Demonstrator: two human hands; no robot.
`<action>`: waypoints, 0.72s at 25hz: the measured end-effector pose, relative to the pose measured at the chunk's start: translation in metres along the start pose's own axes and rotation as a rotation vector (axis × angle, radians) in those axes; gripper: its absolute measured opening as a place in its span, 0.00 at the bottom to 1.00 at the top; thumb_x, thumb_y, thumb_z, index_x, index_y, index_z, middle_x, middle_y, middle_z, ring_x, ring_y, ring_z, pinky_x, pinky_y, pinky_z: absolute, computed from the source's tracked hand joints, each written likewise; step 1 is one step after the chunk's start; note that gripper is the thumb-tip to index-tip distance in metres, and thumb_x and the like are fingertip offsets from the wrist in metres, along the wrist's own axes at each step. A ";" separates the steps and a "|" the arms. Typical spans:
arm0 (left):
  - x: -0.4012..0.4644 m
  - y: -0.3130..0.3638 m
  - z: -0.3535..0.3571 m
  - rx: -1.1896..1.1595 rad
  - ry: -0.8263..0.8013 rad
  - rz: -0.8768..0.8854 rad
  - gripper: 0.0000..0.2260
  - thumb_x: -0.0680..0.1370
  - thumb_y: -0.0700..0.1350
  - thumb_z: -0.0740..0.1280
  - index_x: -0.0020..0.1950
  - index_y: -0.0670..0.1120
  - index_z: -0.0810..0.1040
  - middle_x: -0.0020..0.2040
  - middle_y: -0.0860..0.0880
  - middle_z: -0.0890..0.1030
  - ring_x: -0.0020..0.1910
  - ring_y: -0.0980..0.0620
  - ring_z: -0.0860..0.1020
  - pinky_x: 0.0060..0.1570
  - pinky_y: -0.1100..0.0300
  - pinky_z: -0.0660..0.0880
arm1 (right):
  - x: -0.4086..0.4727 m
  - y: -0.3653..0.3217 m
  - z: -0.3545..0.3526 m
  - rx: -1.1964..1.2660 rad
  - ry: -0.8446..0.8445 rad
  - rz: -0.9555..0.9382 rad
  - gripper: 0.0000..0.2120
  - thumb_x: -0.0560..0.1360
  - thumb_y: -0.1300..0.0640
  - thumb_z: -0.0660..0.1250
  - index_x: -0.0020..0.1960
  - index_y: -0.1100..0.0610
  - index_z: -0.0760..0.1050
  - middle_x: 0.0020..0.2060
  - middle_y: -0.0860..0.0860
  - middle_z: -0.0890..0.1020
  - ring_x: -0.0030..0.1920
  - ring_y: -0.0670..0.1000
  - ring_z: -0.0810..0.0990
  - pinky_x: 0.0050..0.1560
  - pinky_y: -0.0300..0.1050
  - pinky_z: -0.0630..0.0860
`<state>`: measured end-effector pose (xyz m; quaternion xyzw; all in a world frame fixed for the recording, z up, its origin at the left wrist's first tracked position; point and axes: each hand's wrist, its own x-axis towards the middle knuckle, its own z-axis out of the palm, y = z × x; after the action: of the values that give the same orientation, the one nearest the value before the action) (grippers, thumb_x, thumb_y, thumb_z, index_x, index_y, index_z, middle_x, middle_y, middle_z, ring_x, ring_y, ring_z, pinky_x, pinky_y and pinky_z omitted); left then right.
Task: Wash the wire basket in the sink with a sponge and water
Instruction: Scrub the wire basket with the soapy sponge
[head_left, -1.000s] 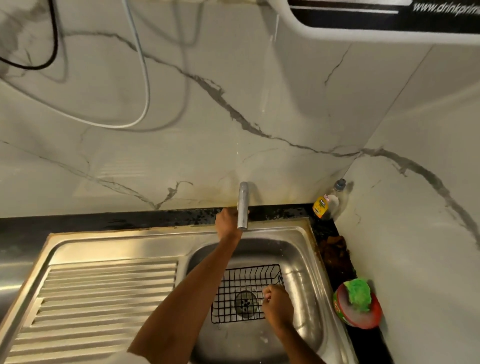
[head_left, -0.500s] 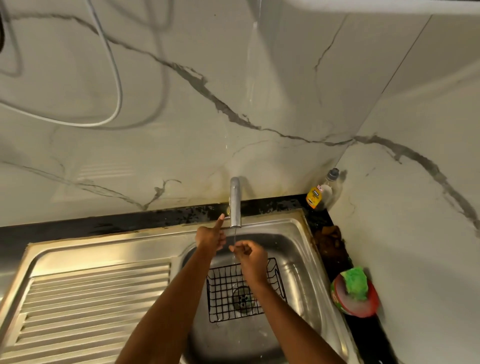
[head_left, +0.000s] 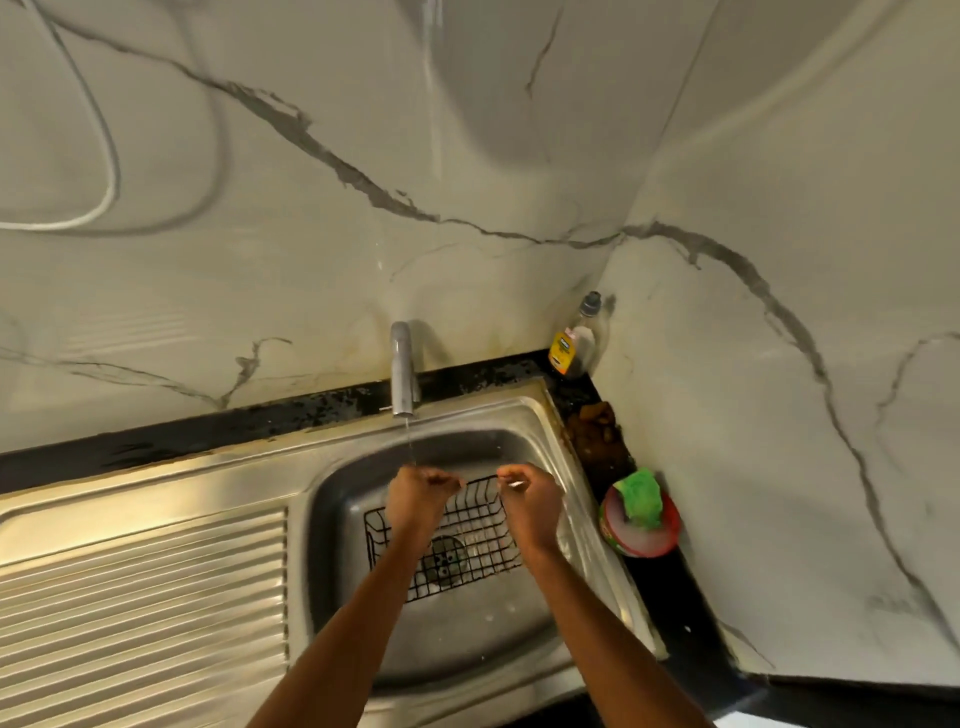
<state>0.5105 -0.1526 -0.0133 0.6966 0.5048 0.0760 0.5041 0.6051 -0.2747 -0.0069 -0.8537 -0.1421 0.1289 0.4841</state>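
2 hands, left hand (head_left: 418, 496) newly off tap (head_left: 404, 375), over basket (head_left: 470, 525)

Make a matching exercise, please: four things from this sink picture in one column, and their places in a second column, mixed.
Things:
1. wire basket
2. green sponge
3. tap
4. soap bottle

Places:
A. in the corner where the two walls meet
B. on the red dish, right of the sink
C. in the sink bowl, over the drain
D. at the back edge of the sink, with a thin stream of water running

Pairs: 1-C, 2-B, 3-D, 4-A
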 end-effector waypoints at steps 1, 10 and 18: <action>-0.007 0.001 0.016 0.041 -0.012 0.005 0.06 0.71 0.51 0.79 0.41 0.54 0.84 0.39 0.58 0.85 0.37 0.60 0.83 0.44 0.56 0.84 | 0.002 0.011 -0.024 -0.077 0.099 -0.002 0.07 0.71 0.65 0.73 0.46 0.56 0.85 0.41 0.50 0.86 0.42 0.51 0.84 0.42 0.40 0.78; -0.058 0.015 0.178 0.078 -0.338 0.064 0.31 0.62 0.64 0.80 0.63 0.60 0.80 0.55 0.55 0.85 0.51 0.52 0.85 0.55 0.50 0.81 | 0.033 0.064 -0.135 -0.970 0.118 0.065 0.21 0.70 0.41 0.74 0.51 0.57 0.79 0.45 0.57 0.81 0.44 0.56 0.81 0.36 0.45 0.76; -0.070 0.037 0.185 -0.347 -0.429 -0.137 0.29 0.68 0.37 0.76 0.68 0.49 0.77 0.50 0.36 0.86 0.33 0.43 0.84 0.38 0.51 0.82 | 0.034 0.070 -0.149 -0.937 -0.135 0.009 0.22 0.68 0.40 0.76 0.53 0.55 0.81 0.48 0.51 0.83 0.49 0.53 0.83 0.47 0.46 0.80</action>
<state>0.6137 -0.3219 -0.0454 0.5642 0.4121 -0.0219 0.7151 0.6980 -0.4140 0.0040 -0.9705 -0.2122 0.1083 0.0361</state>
